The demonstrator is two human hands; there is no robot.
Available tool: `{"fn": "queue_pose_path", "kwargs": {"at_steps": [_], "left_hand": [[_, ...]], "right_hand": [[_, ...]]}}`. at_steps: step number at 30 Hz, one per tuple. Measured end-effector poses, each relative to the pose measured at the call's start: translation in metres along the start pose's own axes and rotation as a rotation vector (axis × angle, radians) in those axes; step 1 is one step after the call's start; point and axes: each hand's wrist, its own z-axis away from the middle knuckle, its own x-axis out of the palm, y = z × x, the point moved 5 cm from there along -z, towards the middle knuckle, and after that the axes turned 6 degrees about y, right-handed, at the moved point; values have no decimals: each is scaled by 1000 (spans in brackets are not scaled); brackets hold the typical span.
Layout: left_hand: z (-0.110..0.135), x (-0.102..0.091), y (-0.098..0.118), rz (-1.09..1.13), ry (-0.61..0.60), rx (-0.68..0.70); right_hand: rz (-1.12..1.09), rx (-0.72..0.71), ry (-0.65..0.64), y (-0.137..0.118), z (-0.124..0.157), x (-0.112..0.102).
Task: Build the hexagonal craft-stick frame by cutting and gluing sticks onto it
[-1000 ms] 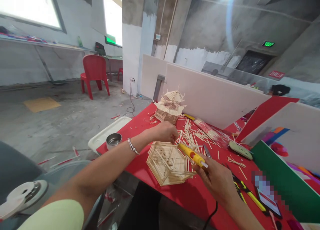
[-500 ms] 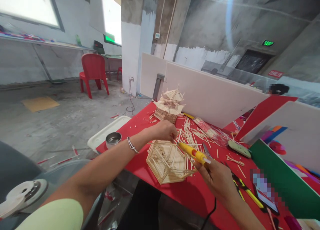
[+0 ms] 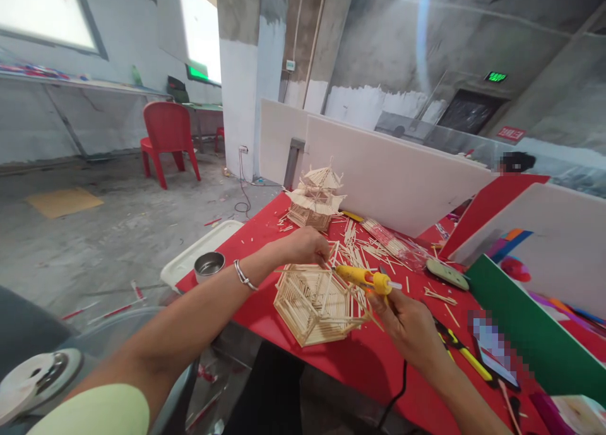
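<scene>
A yellow glue gun [image 3: 362, 278] is gripped in my right hand [image 3: 409, 324], its nozzle pointing left. Close to that nozzle, my left hand [image 3: 310, 245] is closed in a pinch above the far rim of a hexagonal stick frame [image 3: 312, 305]. What sits between its fingertips is hidden. Layered wooden sticks form the frame's floor and low walls, and some sticks jut past its corners. A finished-looking stick pagoda [image 3: 316, 198] with tiered roofs stands behind my left hand. Loose sticks [image 3: 350, 249] lie scattered beyond the frame.
A metal bowl [image 3: 209, 266] stands at the left of the red table [image 3: 258, 312]. To the right lie yellow-black pliers [image 3: 468, 359], a phone [image 3: 497, 356] and a pale green case [image 3: 447, 274]. White boards [image 3: 392, 170] rise behind. A black cord [image 3: 400, 391] hangs near my right wrist.
The whole view has shifted slightly left. The glue gun's rear has swung a little, now lying more level, its nozzle still beside my left fingers. The hexagonal frame has hardly moved.
</scene>
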Motion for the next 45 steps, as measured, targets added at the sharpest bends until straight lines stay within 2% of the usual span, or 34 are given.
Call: {"fn": "queue_pose_path", "kwargs": {"at_steps": [11,30,41,45], "left_hand": [[2,-2,3,124,-17,36],[2,-1,-3,98,-99,-3],[-1,-9,2,36,19,-4],[-2,-9,3,71,43,56]], "right_hand": [[8,16,-24,-2,-6,-1],[5,10,-57,-5,-12,-3],[-20,39,-47,0,-12,-5],[-5,45,-42,-1,-12,-6]]}}
